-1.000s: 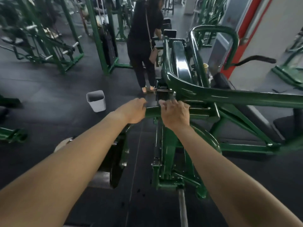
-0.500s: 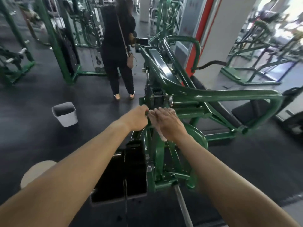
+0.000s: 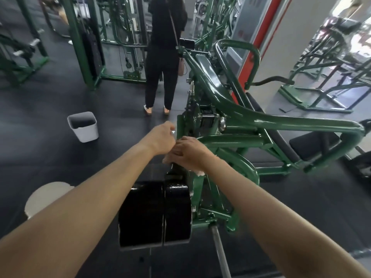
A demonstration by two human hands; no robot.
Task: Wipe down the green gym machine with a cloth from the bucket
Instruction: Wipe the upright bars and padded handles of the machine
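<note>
Off to my left the white bucket (image 3: 83,127) stands on the dark floor, well apart from where I work. My left hand (image 3: 160,139) is curled into a fist at the near end of the green bar (image 3: 230,140). Whether it clamps the bar or only braces there I cannot tell, since my fingers are turned away from me. A second ago there was a clear gap between my hands; now they touch, knuckle to knuckle. My right hand (image 3: 190,152) has slid leftwards along the bar to meet it. Its fingers are bent over the cloth (image 3: 199,173), which bunches out pale under my wrist and lies against the metal just above the black weight plates (image 3: 154,215). I reckon this stretch of bar is now covered to its end and the stroke has run out of room. To the right spreads the rest of the green machine (image 3: 261,125), with its long curved tubes and seat pad (image 3: 313,143). Which of those are already wiped I cannot say, but I judge plenty remains, so the cloth should next work back rightwards
</note>
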